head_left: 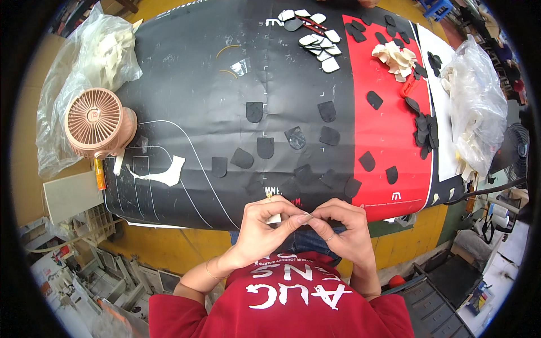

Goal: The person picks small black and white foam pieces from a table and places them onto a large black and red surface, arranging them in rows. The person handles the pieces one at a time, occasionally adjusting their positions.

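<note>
My fingers (293, 221) are pinching together on a small pale piece (275, 218), left hand (265, 225) gripping it, right hand (344, 225) picking at its edge, apparently peeling a backing. I am holding it just off the near edge of the surface (186, 84). Black pads (265, 147) are lying spread ahead, probably for reach. A pink fan (96, 122) is sitting at left.

Left hand (265, 225) and right hand (342, 225) together, fingertips pinching a small pale piece (276, 218) above black cutouts (265, 147) on the table cover (191, 84).
</note>
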The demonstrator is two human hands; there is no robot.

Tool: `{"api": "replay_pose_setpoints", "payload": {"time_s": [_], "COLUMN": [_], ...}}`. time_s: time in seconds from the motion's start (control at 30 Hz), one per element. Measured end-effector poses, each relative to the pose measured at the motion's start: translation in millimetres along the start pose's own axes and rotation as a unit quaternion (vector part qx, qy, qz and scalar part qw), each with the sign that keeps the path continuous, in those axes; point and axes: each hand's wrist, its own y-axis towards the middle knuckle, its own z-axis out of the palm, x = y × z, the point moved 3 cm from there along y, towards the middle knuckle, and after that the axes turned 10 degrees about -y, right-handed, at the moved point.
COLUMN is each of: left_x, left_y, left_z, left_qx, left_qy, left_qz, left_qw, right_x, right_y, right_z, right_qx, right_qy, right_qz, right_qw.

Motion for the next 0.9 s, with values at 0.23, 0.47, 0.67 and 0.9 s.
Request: {"api": "replay_pose_setpoints", "payload": {"time_s": [0.23,0.47,0.67,0.9], "left_x": [-6,6,11,13], "left_y": [-15,-19,-20,-21], "left_z": [-28,-32,-25,-25], "left_qx": [-0.123,-0.075,-0.038,-0.021], "left_qy": [0.219,0.421,0.501,0.507], "left_qz": [0.080,0.157,0.173,0.173], "left_qw": [0.965,0.890,0.847,0.844], "right_x": [11,15,15,18], "right_y": [9,27,35,36], "right_z": [13,26,28,31], "right_qx": [-0.033,-0.043,-0.013,-0.005], "right_qy": [-0.090,-0.244,-0.269,-0.293], "right_qz": [0.077,0.047,0.096,0.108], "right_qw": [0.992,0.968,0.958,0.950]}}
